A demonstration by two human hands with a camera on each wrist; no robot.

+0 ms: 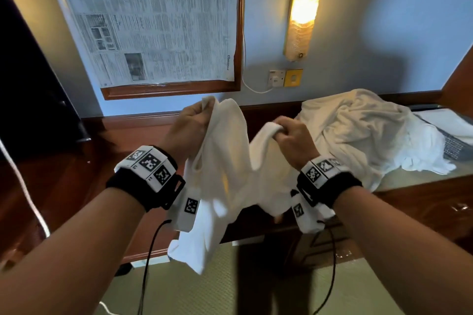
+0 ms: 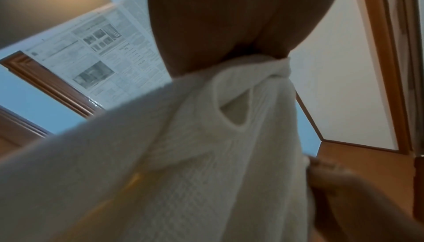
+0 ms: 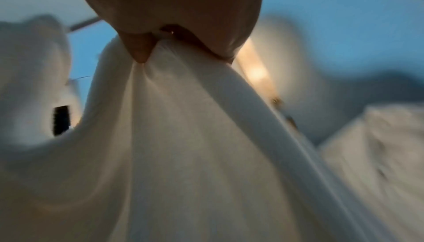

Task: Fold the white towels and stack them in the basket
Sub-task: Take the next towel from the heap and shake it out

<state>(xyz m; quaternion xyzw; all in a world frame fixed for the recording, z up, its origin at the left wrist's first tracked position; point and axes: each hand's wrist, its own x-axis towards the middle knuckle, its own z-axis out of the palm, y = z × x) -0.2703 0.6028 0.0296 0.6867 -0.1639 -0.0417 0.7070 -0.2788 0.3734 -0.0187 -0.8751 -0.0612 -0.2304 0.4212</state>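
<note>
The left hand (image 1: 190,123) is up in the air with its fingers curled tight around one bunched top end of a white towel (image 1: 225,176). The right hand (image 1: 294,139) is just to the side of it, at about 3 o'clock from the left hand, and it grips another bunched bit of the same towel in a closed fist. The towel sags in a dip between the two hands and hangs down below them, toward 6 o'clock, with its lowest corner dangling near the left forearm. From the left wrist camera, the towel (image 2: 206,155) drops straight down from the left hand (image 2: 218,19), and its bumpy weave shows up close. From the right wrist camera, the cloth (image 3: 195,137) spreads down from the pinch of the right hand (image 3: 172,10), and the picture is blurry. At about 2 o'clock from the hands, a heap of more white towels (image 1: 363,133) lies crumpled on the wooden desk (image 1: 422,202). A basket edge (image 1: 453,146) peeks out at the far right, beside the heap.
</note>
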